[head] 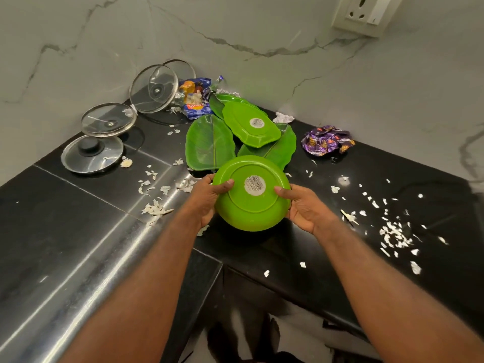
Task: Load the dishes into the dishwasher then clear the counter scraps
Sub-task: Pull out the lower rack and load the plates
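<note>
While both hands, left (pixel 207 199) and right (pixel 303 205), grip an upturned green plate (pixel 248 205), leaf plates (pixel 209 142), glass lids (pixel 108 120), wrappers (pixel 326 140) and scraps (pixel 392 234) remain on the surface (pixel 78 205); loading seems barely begun.

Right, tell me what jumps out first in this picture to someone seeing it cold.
The bright green round plate, held bottom-up between the left hand and right hand at centre, grabs the eye first. Behind it lies a pile of green leaf-shaped plates on the black counter. White scraps litter the counter, with glass lids at the back left.
</note>
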